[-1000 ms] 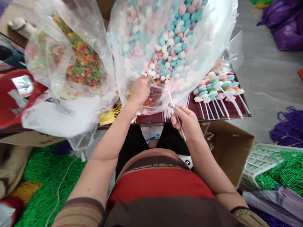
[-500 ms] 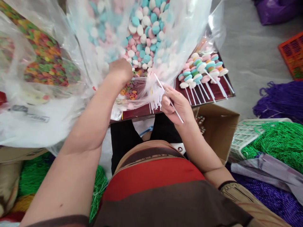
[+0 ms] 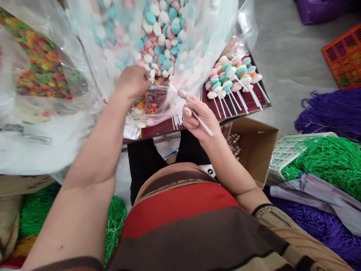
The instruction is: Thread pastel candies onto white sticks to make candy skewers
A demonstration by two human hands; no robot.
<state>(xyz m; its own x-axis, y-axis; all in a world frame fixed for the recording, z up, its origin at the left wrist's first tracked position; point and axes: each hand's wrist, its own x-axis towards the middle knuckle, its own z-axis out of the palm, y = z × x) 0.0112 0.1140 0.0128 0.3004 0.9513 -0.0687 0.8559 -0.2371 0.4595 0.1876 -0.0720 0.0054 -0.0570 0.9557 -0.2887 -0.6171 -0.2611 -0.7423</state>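
Note:
A thin white stick (image 3: 201, 123) lies slanted across my right hand (image 3: 199, 114), whose fingers are wrapped round it; its bare tip points up and left. At the mouth of a clear bag of pink, white and blue candies (image 3: 162, 49), my left hand (image 3: 135, 81) has its fingers curled together, with a small pale piece showing at the fingertips. Below that hand, small ring-shaped candies (image 3: 149, 102) lie in clear plastic. To the right, several sticks threaded with candies (image 3: 232, 77) rest on the dark red table (image 3: 158, 130).
A bag of colourful ring candies (image 3: 45, 81) is at the left. An open cardboard box (image 3: 259, 150) stands below the table's right end. Farther right are a white basket (image 3: 284, 156) with green strands, purple strands (image 3: 329, 113) and an orange crate (image 3: 344, 56).
The whole view has shifted slightly, moving the table and bags left and up. My left hand has drawn back a little from the candies, with a pale piece now showing at its fingertips.

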